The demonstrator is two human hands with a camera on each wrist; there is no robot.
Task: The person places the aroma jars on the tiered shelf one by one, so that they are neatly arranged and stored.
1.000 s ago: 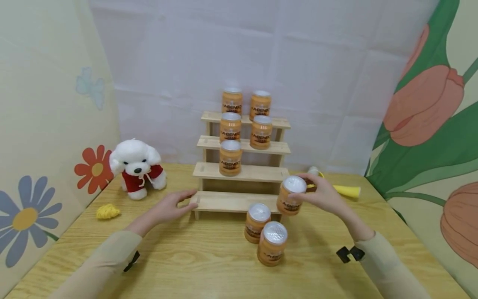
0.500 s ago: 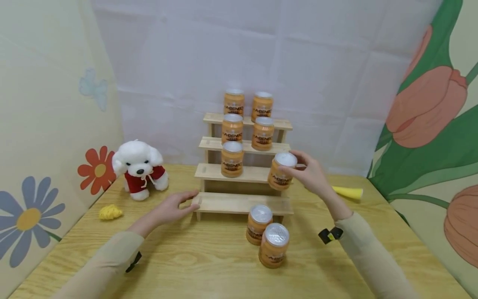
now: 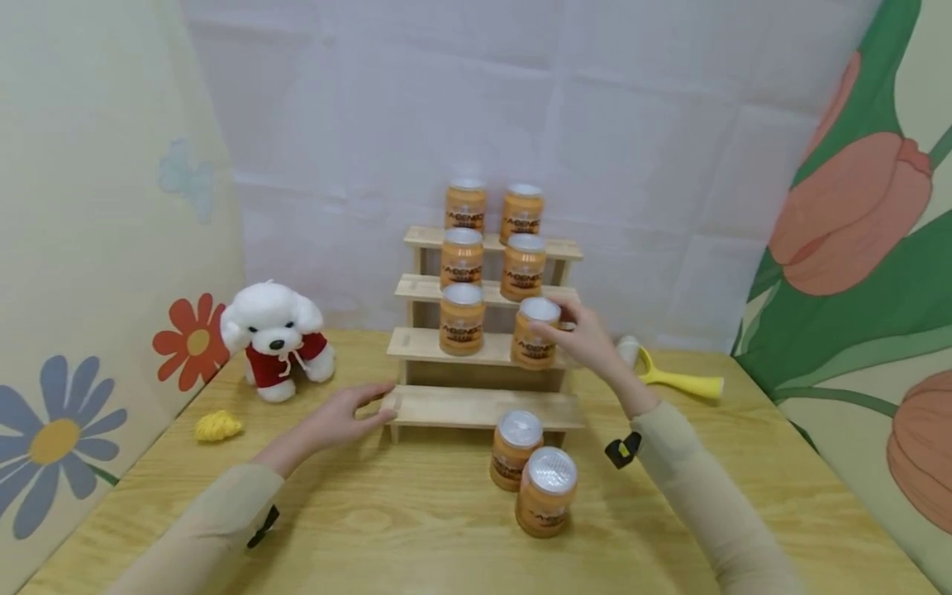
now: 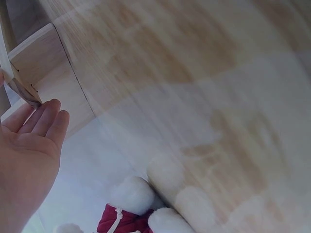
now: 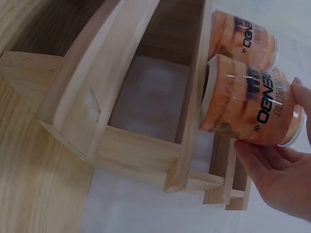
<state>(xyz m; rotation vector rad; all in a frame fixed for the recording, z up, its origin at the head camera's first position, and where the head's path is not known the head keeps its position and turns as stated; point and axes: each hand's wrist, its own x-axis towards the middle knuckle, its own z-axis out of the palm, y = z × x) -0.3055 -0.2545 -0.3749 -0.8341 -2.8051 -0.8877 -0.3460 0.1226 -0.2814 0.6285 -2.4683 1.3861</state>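
Note:
A wooden stepped shelf [image 3: 427,406] stands on the table. My right hand [image 3: 589,337] grips an orange can [image 3: 535,340] by its upper part, thumb in front and fingers behind. This can is upright at the right of the second step from the bottom, its base right at the board, beside another orange can [image 3: 461,322]. In the right wrist view, the gripped can [image 5: 252,104] shows black lettering. My left hand [image 3: 340,417] holds the left end of the lowest step between thumb and fingers; the left wrist view shows its fingertips [image 4: 54,105] against the wood.
Two orange cans [image 3: 546,496] stand on the table before the shelf's right end. Several cans [image 3: 524,268] fill the upper two steps. A white plush dog [image 3: 275,339] and yellow bundle [image 3: 219,426] sit left; a yellow-handled tool [image 3: 684,383] lies right.
My right hand has raised the can from beside the lowest step and carried it left over the second step from the bottom. My left hand stays at the shelf's end.

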